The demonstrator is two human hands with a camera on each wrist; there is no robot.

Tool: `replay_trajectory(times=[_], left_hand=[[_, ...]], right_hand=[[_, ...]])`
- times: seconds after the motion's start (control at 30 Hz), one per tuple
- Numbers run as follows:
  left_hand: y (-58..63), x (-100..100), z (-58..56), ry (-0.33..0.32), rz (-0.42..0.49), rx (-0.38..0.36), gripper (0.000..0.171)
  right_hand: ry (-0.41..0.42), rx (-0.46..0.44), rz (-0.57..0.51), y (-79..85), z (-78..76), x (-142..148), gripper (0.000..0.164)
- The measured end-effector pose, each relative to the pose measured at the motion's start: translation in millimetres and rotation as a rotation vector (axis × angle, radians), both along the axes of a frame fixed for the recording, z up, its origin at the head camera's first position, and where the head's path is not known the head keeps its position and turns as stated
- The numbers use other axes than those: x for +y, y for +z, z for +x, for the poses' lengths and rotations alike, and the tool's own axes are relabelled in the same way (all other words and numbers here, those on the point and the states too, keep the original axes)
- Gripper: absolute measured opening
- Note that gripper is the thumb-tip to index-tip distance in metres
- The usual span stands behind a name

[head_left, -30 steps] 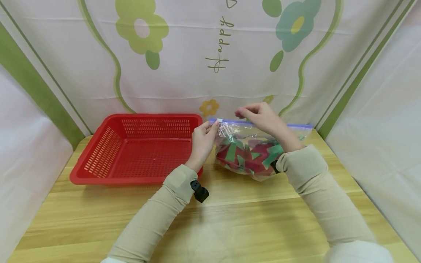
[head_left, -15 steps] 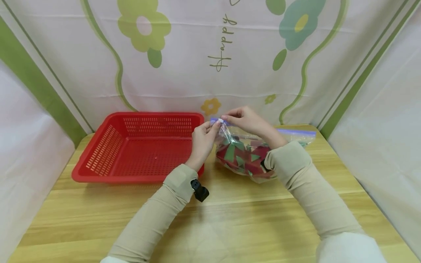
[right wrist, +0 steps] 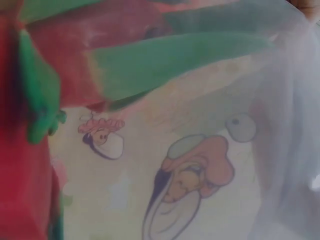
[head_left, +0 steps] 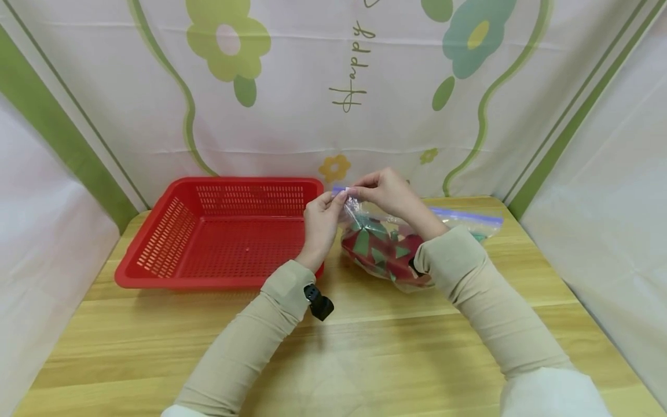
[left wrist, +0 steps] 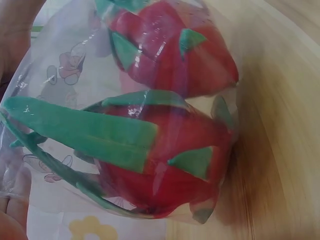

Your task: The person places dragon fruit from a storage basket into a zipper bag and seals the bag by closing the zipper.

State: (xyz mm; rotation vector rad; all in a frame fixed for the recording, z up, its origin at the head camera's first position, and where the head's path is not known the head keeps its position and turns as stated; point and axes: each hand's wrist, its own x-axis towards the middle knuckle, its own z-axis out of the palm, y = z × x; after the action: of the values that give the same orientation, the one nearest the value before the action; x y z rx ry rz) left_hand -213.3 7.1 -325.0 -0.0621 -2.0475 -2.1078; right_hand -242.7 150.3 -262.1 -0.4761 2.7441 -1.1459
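Note:
A clear zip bag with a purple zip strip stands on the wooden table, holding dragon fruits. In the left wrist view, two red dragon fruits with green scales show through the plastic. My left hand pinches the bag's top left corner between thumb and fingers. Right beside it, my right hand pinches the strip at the small white slider, mostly covered by fingertips. The bag's top is gathered there, while the strip's right end sticks out past my right wrist. Cartoon prints on the bag show in the right wrist view.
A red plastic basket with slotted walls stands left of the bag, close to my left hand. Behind the table hangs a white cloth with flower prints, and more cloth rises on both sides.
My right hand has come down and left from above the strip to the white slider and now pinches there. The bag's top has bunched and its right end swung slightly down. My left hand keeps its hold.

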Motion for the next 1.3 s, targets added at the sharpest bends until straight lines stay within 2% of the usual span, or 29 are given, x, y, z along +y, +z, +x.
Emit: replay_trajectory(times=[0.13,0.23,0.4,0.47,0.57,0.77,0.83,0.9,1.0,1.17,1.3], left_hand=[[0.4,0,-0.3,-0.017,0.070,-0.025,0.026],[0.3,-1,-1.2,-0.005,0.097,-0.045,0.025],[-0.7,-4,-4.7,0.034,0.107,-0.049,0.024],[0.0,-6,-6.4,0.016,0.100,-0.057,0.024],[3.5,-9,-9.3,-0.045,0.056,-0.097,0.026],[11.5,-17,-13.6,-0.261,-0.023,-0.300,0.038],[12.1,-17,-14.3,-0.316,-0.058,-0.323,0.043],[12.0,-17,-14.8,-0.333,-0.105,-0.314,0.045],[12.0,-12,-15.4,-0.328,-0.131,-0.243,0.042],[15.4,4,-14.2,-0.249,-0.145,-0.051,0.032],[21.1,14,-13.9,-0.191,-0.140,0.040,0.030]], right_hand=[[-0.023,-0.023,0.020,2.2,2.0,0,0.029],[-0.042,-0.053,0.021,2.3,3.4,3,0.030],[-0.066,-0.069,0.036,2.2,6.7,12,0.031],[-0.069,-0.057,0.046,2.3,7.7,15,0.031],[-0.068,-0.025,0.065,2.6,8.0,20,0.030],[-0.014,0.005,0.080,5.4,8.5,25,0.026],[0.019,0.007,0.095,6.7,8.5,26,0.025],[0.052,0.009,0.105,8.5,8.0,27,0.025],[0.072,0.026,0.110,11.2,5.9,30,0.025],[0.003,0.085,0.107,14.6,1.4,36,0.023],[-0.041,0.100,0.065,17.2,-1.4,41,0.025]])
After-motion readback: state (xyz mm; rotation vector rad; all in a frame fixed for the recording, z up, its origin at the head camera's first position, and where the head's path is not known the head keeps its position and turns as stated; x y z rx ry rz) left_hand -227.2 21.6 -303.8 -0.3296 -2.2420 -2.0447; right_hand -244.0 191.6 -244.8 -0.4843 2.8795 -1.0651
